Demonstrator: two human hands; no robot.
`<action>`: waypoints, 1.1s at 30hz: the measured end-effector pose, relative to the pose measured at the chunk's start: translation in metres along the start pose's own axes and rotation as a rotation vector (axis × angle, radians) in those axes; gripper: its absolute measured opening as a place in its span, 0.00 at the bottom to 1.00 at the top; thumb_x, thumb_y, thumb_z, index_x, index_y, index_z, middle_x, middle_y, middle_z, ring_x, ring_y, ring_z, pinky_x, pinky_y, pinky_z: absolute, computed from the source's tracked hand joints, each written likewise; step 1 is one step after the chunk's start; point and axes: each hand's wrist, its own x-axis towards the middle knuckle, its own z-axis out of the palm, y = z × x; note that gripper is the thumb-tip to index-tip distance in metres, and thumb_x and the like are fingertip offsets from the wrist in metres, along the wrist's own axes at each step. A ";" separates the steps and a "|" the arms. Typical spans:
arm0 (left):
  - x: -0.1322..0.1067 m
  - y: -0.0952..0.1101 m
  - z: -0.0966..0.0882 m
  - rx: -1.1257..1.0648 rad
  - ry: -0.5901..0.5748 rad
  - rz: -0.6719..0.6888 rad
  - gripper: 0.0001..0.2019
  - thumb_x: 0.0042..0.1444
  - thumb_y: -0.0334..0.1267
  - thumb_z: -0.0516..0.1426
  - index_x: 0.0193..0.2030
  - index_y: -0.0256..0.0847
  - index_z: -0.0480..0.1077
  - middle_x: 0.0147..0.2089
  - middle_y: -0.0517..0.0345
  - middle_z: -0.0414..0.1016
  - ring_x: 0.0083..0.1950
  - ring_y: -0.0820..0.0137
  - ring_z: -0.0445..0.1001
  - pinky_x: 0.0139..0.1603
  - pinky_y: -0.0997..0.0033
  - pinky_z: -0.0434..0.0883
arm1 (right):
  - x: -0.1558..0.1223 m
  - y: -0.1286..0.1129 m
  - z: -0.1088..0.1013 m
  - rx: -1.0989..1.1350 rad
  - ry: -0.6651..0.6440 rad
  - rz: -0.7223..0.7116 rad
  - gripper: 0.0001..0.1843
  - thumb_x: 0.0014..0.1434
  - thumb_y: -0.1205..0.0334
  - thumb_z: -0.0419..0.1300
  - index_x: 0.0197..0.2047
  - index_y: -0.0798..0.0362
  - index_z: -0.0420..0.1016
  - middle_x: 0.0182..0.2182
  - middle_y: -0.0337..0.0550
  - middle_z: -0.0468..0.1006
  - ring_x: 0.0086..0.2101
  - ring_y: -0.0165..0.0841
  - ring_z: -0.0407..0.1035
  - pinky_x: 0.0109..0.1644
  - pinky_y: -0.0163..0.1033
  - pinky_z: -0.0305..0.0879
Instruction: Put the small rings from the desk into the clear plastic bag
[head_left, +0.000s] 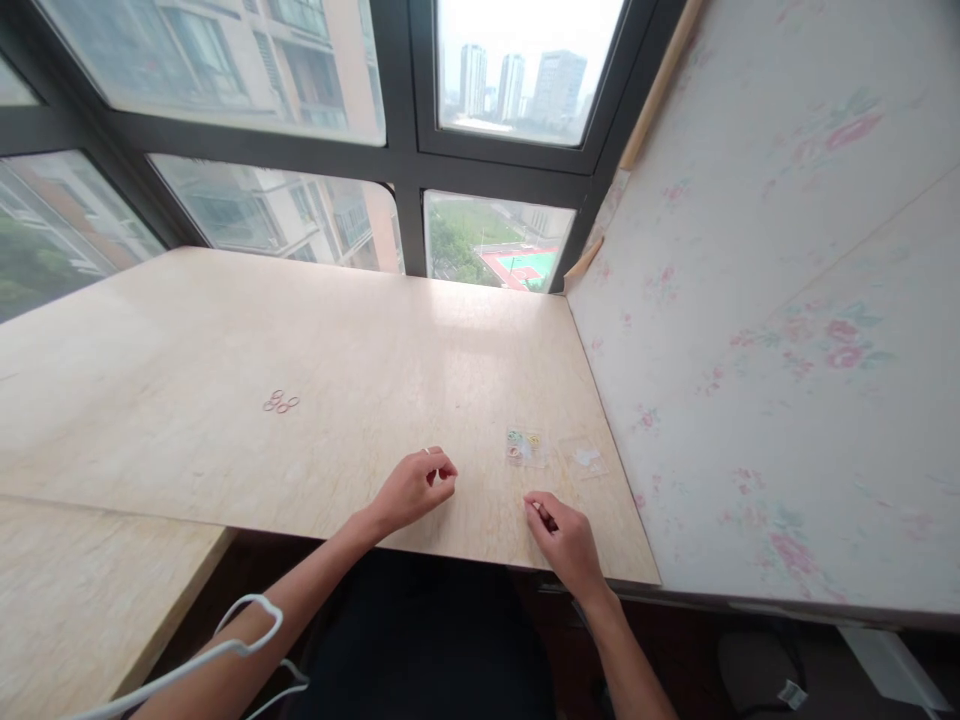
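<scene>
My left hand (417,488) hovers near the front of the marble-patterned sill, with thumb and fingertips pinched together. My right hand (568,540) is closed in a pinch too, apart from the left and close to the front edge. Whatever either pinch holds is too small to make out. Just beyond my right hand lies a small clear plastic box (534,459) with compartments, holding small green, yellow and reddish items. Beside it, to the right, is a clear plastic piece like a lid (586,457). Several thin reddish rings (283,408) lie grouped farther left.
The pale sill (360,350) runs back to dark-framed windows (409,200). A floral-papered wall (750,400) bounds the right side. A lower pale surface (82,590) adjoins at front left. A white cable (180,668) crosses by my left forearm.
</scene>
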 end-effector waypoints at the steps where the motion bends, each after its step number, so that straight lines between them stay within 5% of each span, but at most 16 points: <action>1: -0.010 -0.003 -0.004 0.007 -0.013 -0.013 0.07 0.53 0.30 0.54 0.28 0.39 0.71 0.28 0.60 0.70 0.27 0.74 0.62 0.31 0.73 0.61 | 0.000 0.000 0.000 -0.001 -0.004 0.002 0.11 0.64 0.58 0.53 0.38 0.52 0.75 0.23 0.38 0.74 0.23 0.30 0.69 0.28 0.33 0.61; 9: -0.077 -0.025 -0.040 0.023 -0.073 -0.030 0.08 0.56 0.32 0.53 0.34 0.40 0.74 0.34 0.55 0.73 0.35 0.69 0.69 0.38 0.70 0.66 | -0.002 -0.005 0.003 0.109 -0.056 0.076 0.14 0.62 0.53 0.55 0.35 0.53 0.76 0.18 0.34 0.64 0.19 0.29 0.61 0.24 0.33 0.59; 15: -0.098 -0.048 -0.054 -0.093 0.041 -0.037 0.07 0.55 0.29 0.52 0.33 0.40 0.71 0.33 0.57 0.72 0.35 0.70 0.69 0.38 0.70 0.67 | 0.024 -0.066 0.030 0.303 -0.231 -0.111 0.09 0.61 0.59 0.56 0.43 0.51 0.74 0.27 0.40 0.71 0.26 0.31 0.66 0.30 0.35 0.65; 21: -0.105 -0.059 -0.041 -0.105 0.165 0.072 0.09 0.52 0.25 0.53 0.34 0.40 0.71 0.31 0.57 0.72 0.35 0.69 0.68 0.38 0.69 0.66 | 0.096 -0.135 0.086 0.427 -0.406 -0.301 0.11 0.59 0.65 0.56 0.45 0.52 0.73 0.33 0.41 0.75 0.28 0.28 0.68 0.33 0.35 0.68; 28: -0.110 -0.064 -0.037 -0.143 0.223 0.144 0.09 0.49 0.24 0.54 0.33 0.40 0.72 0.30 0.57 0.73 0.34 0.69 0.68 0.37 0.70 0.65 | 0.186 -0.179 0.174 0.540 -0.595 -0.215 0.14 0.53 0.67 0.54 0.43 0.57 0.72 0.27 0.36 0.70 0.23 0.25 0.66 0.28 0.32 0.67; 33: -0.111 -0.067 -0.038 -0.115 0.225 0.183 0.10 0.47 0.24 0.54 0.34 0.39 0.72 0.28 0.58 0.72 0.32 0.69 0.68 0.35 0.70 0.65 | 0.226 -0.201 0.224 0.227 -0.621 -0.421 0.16 0.52 0.73 0.52 0.44 0.58 0.71 0.33 0.40 0.73 0.26 0.24 0.68 0.31 0.31 0.66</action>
